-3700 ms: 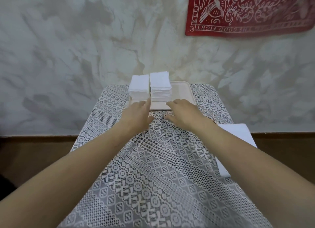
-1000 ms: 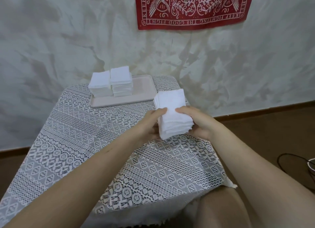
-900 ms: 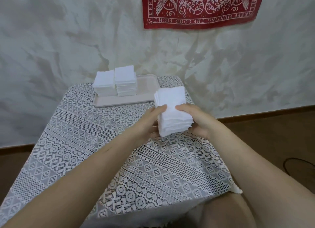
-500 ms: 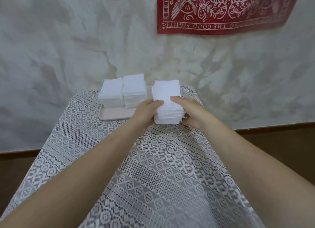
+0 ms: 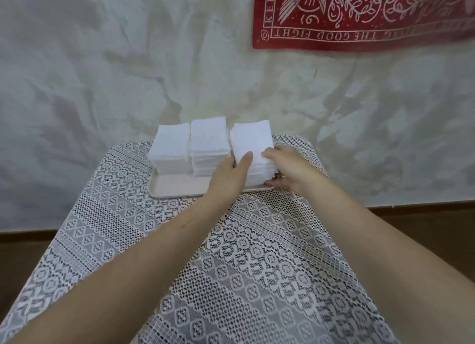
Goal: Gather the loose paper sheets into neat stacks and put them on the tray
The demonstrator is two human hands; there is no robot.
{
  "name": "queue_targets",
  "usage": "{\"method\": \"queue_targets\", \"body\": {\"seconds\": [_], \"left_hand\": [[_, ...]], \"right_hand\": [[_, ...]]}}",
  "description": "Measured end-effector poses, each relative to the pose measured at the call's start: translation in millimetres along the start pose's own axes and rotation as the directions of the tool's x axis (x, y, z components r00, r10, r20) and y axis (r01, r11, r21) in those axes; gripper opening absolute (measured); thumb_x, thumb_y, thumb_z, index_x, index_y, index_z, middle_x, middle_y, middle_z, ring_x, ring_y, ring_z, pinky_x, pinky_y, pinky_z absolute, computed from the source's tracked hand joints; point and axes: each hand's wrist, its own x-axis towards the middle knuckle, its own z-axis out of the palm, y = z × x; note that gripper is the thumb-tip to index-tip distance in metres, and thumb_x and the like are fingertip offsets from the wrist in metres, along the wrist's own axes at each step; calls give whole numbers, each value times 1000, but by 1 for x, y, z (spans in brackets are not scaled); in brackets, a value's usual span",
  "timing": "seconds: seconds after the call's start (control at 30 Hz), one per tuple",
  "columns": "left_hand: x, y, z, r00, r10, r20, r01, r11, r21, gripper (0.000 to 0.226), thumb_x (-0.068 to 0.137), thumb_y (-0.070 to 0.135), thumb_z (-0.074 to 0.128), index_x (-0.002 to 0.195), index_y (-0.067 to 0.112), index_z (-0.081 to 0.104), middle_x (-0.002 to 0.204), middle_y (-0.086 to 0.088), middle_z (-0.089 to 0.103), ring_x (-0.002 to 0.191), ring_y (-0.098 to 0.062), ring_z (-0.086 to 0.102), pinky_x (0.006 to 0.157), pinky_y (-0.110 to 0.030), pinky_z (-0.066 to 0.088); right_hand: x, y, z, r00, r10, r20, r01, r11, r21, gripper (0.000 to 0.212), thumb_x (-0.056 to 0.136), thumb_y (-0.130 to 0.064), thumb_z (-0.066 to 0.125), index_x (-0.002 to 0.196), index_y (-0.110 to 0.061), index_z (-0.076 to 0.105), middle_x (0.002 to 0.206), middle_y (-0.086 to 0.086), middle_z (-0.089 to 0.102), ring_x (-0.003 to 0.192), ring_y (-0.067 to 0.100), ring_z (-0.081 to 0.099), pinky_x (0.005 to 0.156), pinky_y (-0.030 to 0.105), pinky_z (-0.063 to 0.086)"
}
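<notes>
A pale pink tray lies at the far end of the table. Two white paper stacks stand on its left part, the left stack lower than the middle stack. A third white stack is over the tray's right end, beside the middle one. My left hand grips its left side with the thumb on top. My right hand grips its right side, fingers curled under the bottom edge. Whether the stack rests on the tray is hidden by my hands.
The table wears a white lace cloth and stands against a pale crumpled backdrop. A red printed banner hangs on the wall at upper right. Brown floor shows on both sides of the table.
Both hands have carried the third stack from the table's right side forward to the tray's right end, next to the two stacks there.
</notes>
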Motion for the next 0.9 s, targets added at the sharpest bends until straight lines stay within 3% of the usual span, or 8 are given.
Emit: {"method": "queue_targets", "body": {"seconds": [0.07,0.13,0.23,0.33,0.47,0.6,0.73,0.9], "left_hand": [[-1,-4,-2,999,26,-20,-23,988,155,62,99,71,41,108,15,68,81,2,62,75,-25,59,71,-41,49],[-4,-7,-5,995,84,-61,-60,947,316,54,105,65,40,97,18,64,79,2,62,74,-19,59,66,-36,44],[-6,-12,-6,983,171,-73,-125,900,419,50,106,61,43,100,18,67,84,0,68,78,-17,62,67,-31,45],[-7,-10,-6,982,169,-80,-120,899,421,52,106,61,45,88,16,65,77,-3,68,75,-23,66,71,-35,51],[-9,-9,-5,979,176,-99,-115,888,445,52,105,61,49,85,16,65,75,-2,69,72,-20,65,65,-32,46],[-3,-8,-6,983,151,-106,-101,922,374,49,103,58,55,86,14,70,73,-5,71,66,-22,65,62,-35,48],[4,-9,-1,984,107,-139,-62,954,294,46,105,54,55,90,15,73,74,-3,70,65,-19,59,61,-33,42],[10,-15,3,979,81,-187,-33,968,251,40,108,47,55,104,14,75,86,-2,75,81,-22,67,69,-34,46]], "right_hand": [[3,-2,4,1000,-17,-7,17,999,-32,18,99,-17,57,117,-13,55,104,5,60,90,24,62,90,53,60],[3,-2,8,998,-48,-35,44,994,-98,17,99,-21,57,115,-17,54,107,4,62,94,28,65,86,55,61],[-1,0,9,991,-113,-68,98,977,-190,25,91,-41,60,107,-22,59,109,3,66,101,32,68,81,56,62],[-6,4,4,977,-205,-54,182,941,-286,43,78,-57,55,106,-26,64,107,-1,71,97,29,71,85,54,60],[-13,10,-1,983,-183,-14,173,950,-260,44,91,-41,60,132,-24,59,124,1,68,105,27,69,88,51,61],[-4,15,1,979,-203,-27,185,932,-311,44,99,-28,59,142,-23,50,122,1,64,105,28,67,68,36,52],[5,11,6,976,-212,-41,187,927,-324,45,98,-28,59,141,-20,50,124,-1,62,112,26,64,96,49,54],[17,8,11,972,-220,-85,175,913,-370,43,96,-29,59,137,-18,55,129,2,65,113,26,62,101,46,51]]}}
